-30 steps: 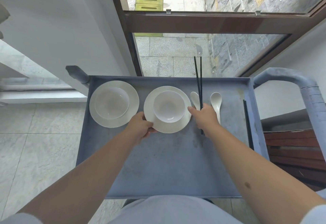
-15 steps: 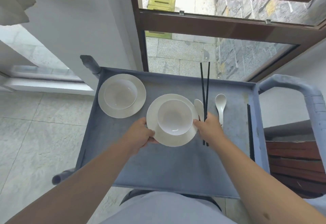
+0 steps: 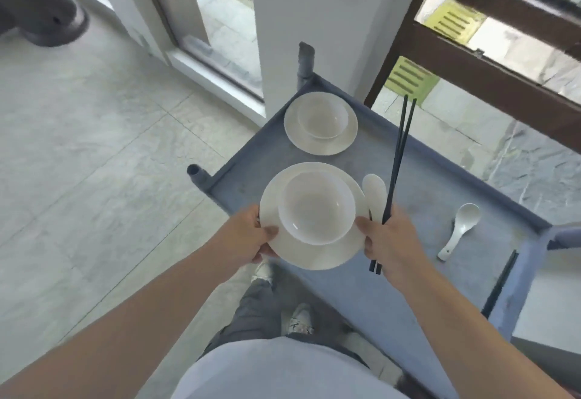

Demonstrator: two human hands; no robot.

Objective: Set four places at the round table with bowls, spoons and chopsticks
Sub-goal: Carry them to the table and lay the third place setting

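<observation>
A white plate [image 3: 317, 255] carrying a white bowl [image 3: 317, 207] is lifted above the grey cart tray [image 3: 424, 197]. My left hand [image 3: 248, 236] grips the plate's left rim. My right hand [image 3: 388, 236] holds the right rim while also pinching a pair of black chopsticks [image 3: 397, 153] and a white spoon [image 3: 374, 189]. A second plate [image 3: 320, 144] with a bowl [image 3: 322, 119] sits at the tray's far corner. Another white spoon [image 3: 460, 229] lies on the tray, and a second pair of black chopsticks [image 3: 500, 282] rests along its right edge.
The cart has raised edges and corner posts [image 3: 196, 175]. A white pillar [image 3: 314, 21] and a brown window frame [image 3: 471, 62] stand behind it. Tiled floor [image 3: 94, 147] spreads to the left. My legs and shoes [image 3: 298, 320] are below.
The plate with the bowl, one spoon and one pair of chopsticks have risen off the tray in both hands. My view has swung left, so the cart now lies diagonally.
</observation>
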